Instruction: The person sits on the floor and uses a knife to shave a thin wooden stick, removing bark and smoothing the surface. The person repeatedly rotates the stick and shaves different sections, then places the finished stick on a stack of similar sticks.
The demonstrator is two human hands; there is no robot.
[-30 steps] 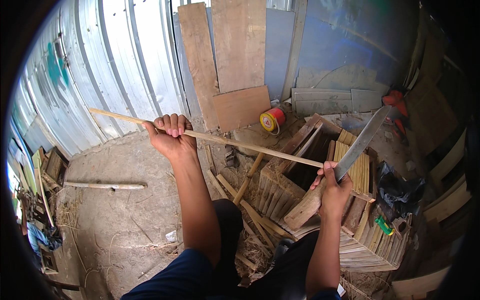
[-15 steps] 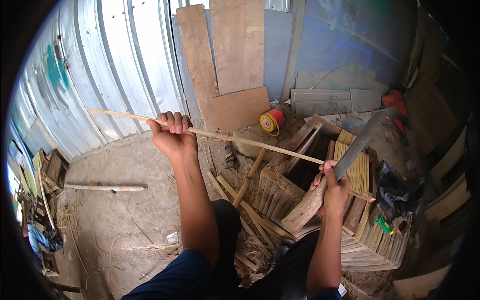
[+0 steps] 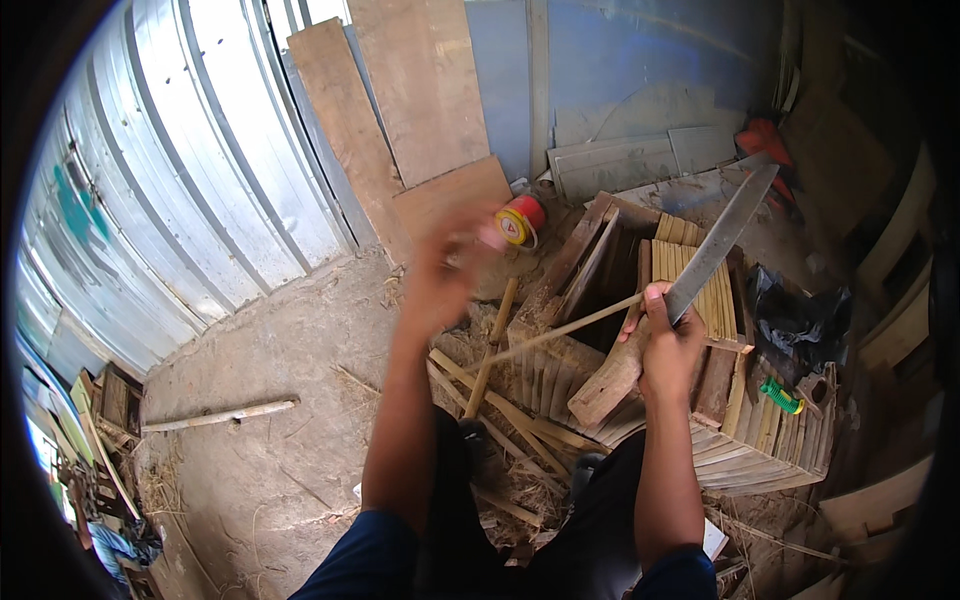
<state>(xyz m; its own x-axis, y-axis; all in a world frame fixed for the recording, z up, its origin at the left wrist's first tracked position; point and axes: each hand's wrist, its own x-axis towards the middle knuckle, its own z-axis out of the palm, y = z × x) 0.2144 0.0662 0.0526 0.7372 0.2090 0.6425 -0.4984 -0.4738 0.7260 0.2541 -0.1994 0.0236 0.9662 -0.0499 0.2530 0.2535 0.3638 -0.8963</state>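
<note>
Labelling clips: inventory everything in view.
Long wood-handled metal blade: 1, grey, right hand
Thin wooden strip: 1, tan, right hand
Boxy slatted wooden structure: 1, tan, right
Round container: 1, red/yellow, back
Flat wooden boards: 3, brown, back
Plastic bag: 1, black, right
Small cylinder: 1, green, right
Loose wooden sticks: several, tan, floor
Corrugated metal wall: 1, silver, left
Edge clutter: uncountable, mixed, sides
Left hand: 1, blurred, centre
Right hand: 1, bare, right

We saw that the knife blade point(image 3: 722, 243) was grey, the stick point(image 3: 570, 327) pale yellow, the tub point(image 3: 518, 221) red and yellow, and the sleeves point(image 3: 365, 555) dark blue.
</note>
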